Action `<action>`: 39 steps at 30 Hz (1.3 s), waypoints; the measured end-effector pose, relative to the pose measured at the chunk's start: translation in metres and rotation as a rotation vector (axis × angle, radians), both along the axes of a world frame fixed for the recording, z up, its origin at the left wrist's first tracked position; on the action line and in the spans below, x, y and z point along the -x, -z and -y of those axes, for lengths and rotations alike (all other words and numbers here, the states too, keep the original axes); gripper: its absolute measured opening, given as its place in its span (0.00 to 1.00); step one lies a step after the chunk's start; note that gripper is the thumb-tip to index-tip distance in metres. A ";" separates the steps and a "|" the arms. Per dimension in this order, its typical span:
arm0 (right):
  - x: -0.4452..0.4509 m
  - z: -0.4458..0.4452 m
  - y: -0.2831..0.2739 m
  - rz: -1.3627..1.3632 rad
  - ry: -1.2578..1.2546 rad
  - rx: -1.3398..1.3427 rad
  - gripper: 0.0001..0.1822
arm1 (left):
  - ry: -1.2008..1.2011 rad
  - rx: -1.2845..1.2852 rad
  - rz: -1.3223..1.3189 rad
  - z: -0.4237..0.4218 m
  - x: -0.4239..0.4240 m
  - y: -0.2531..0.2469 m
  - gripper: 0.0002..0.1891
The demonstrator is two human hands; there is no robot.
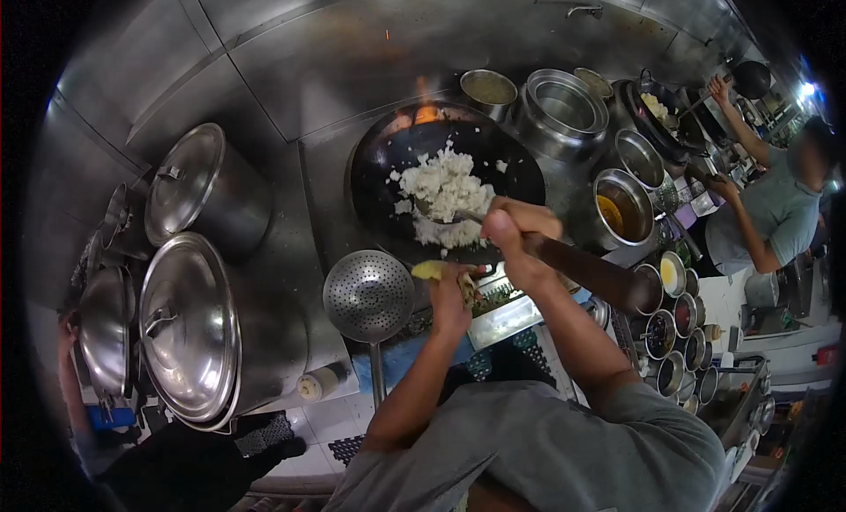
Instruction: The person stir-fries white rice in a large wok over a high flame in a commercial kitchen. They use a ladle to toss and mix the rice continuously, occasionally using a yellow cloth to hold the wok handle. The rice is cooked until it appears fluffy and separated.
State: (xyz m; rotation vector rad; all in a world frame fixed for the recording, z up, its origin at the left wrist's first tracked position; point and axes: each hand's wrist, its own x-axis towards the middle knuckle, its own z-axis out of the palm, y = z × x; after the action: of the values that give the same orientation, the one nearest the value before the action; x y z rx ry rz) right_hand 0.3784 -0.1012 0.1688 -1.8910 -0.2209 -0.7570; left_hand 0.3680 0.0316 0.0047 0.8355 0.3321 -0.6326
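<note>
White rice (441,181) lies heaped in a large black wok (377,175), some of it strewn in loose bits over the metal. My right hand (525,241) grips the thick wooden handle (588,271) of a wok ladle. The ladle's metal head (433,211) is down in the rice and partly covered by it. At the wok's near rim, my left hand (453,300) is closed on a folded cloth (429,269), yellow at one end. Whatever part of the wok lies under the cloth is hidden. Flame (426,109) rises behind the far rim.
A perforated strainer (369,294) lies left of my left hand. Large lidded stockpots (188,327) stand at left, with another person's arm (73,380) beyond. Metal pots (568,112) and a pot of oil-like liquid (621,208) stand at right. A co-worker (760,201) works another wok.
</note>
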 end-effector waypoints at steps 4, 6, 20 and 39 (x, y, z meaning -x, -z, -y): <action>-0.028 0.021 0.034 -0.157 0.084 -0.025 0.22 | 0.078 -0.192 0.037 -0.006 0.042 0.044 0.09; -0.017 0.022 -0.017 -0.081 0.057 -0.057 0.25 | -0.046 -0.186 -0.099 -0.008 0.077 -0.009 0.10; 0.000 0.013 -0.027 0.078 -0.074 -0.044 0.24 | -0.044 -0.019 -0.045 -0.007 0.062 -0.004 0.13; 0.005 -0.006 0.067 0.099 0.244 -0.102 0.15 | 0.064 -0.074 -0.048 -0.010 0.029 0.054 0.17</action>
State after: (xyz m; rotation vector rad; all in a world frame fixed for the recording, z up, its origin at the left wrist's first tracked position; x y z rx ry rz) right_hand 0.3732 -0.0955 0.1015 -1.8043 -0.0118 -1.0093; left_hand 0.3394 0.0420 -0.0495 0.9056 0.3750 -0.7037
